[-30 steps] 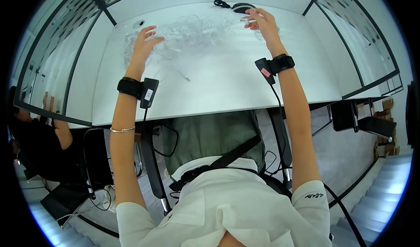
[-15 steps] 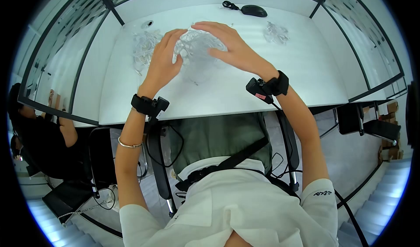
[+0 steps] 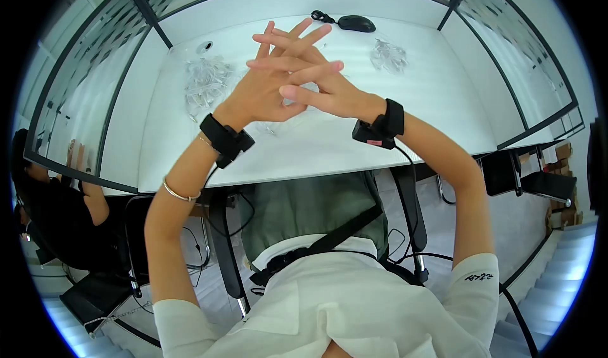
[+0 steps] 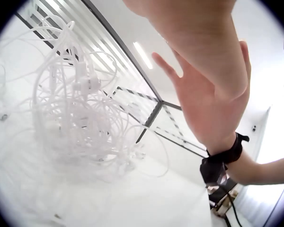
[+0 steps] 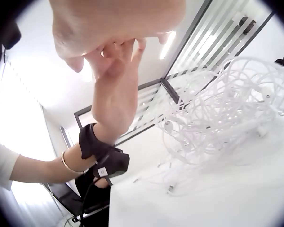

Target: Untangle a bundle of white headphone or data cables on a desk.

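My left hand (image 3: 261, 97) and right hand (image 3: 339, 98) meet over the middle of the desk, their fingers straight, spread and crossed through one another. Neither palm holds anything. Behind and below them lies a tangled heap of thin white cables (image 5: 227, 113), mostly hidden by the hands in the head view. Small plug-like ends stick out of the tangle. Left of my left hand sits another bunch of white cables (image 3: 208, 80). A smaller loose bundle of white cables (image 3: 389, 56) lies to the right, apart from both hands.
Toward the back of the desk (image 3: 437, 117) rests a black computer mouse (image 3: 356, 23) with its cord (image 3: 322, 17) bundled beside it. A round cable hole (image 3: 204, 47) is at the back left. Framed partitions enclose the desk. Another person (image 3: 63, 218) sits at far left.
Both hands have come inward from opposite sides of the desk and their fingers have interlaced. The right hand has left the small bundle near the mouse, which now lies on the desk.
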Demonstrator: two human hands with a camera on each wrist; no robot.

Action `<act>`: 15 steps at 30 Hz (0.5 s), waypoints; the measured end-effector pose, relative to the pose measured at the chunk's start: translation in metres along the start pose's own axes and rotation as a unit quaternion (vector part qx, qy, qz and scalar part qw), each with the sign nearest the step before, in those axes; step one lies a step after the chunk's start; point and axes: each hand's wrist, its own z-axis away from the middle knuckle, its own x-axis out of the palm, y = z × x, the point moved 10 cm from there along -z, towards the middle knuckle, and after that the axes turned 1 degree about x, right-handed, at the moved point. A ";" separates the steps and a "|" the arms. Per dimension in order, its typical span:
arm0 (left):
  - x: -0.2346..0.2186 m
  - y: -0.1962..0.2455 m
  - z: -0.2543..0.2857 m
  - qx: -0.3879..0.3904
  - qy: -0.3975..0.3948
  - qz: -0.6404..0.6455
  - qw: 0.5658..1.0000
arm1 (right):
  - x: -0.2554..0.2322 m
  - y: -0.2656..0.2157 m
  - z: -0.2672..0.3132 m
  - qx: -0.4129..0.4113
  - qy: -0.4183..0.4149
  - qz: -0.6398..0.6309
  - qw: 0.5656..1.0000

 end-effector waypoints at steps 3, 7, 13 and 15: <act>0.009 0.008 0.002 0.070 -0.012 -0.059 0.996 | -0.001 -0.012 0.006 -0.037 -0.031 0.133 0.990; 0.005 0.019 -0.003 0.178 0.029 -0.081 0.980 | -0.008 -0.033 0.004 -0.121 0.010 0.205 0.971; 0.029 0.014 0.004 0.111 -0.008 0.045 0.993 | 0.030 0.006 0.019 -0.169 -0.092 0.139 0.971; 0.035 0.006 0.005 0.134 -0.043 -0.048 0.989 | 0.021 -0.011 0.019 -0.236 -0.088 0.225 0.941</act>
